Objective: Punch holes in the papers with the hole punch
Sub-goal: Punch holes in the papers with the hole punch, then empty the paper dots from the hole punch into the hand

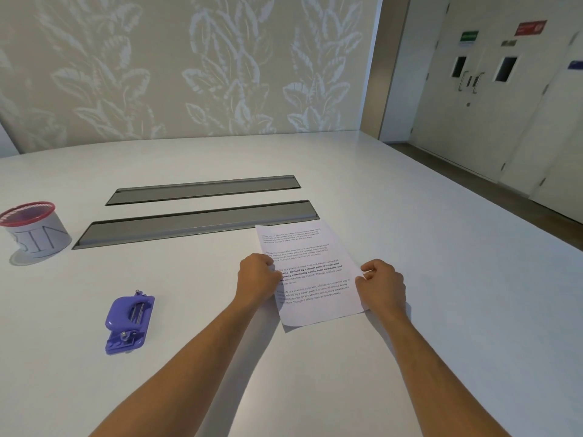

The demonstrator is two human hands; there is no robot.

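While both hands are on the sheets, the scene is read from left to right. At the far left a small white tub (36, 232) with a red rim is seen, lettered "BIN". Two grey recessed strips (202, 206) are set into the white table (410, 357) beyond it. A purple hole punch (129, 320) lies untouched on the tabletop, well apart from the papers, to the left of the left forearm.

The left hand (257, 279) is curled over the left edge of the papers (310, 272), fingers closed on that edge. The right hand (383, 283) is closed on the right edge, thumb on top. The papers lie slightly skewed near the table's middle, their far corner just over the end of the nearer strip.

Step judged: squaring the stack before punching; no punching appears to have begun. It would be done well if the edges were tapped flush, one long edge then kept aligned and fed fully into the punch's slot, so the holes fall evenly.

White sheets with four short blocks of black print are seen, one block bold. A second edge shows at the near corner, so more than one sheet is suggested; the count cannot be told.
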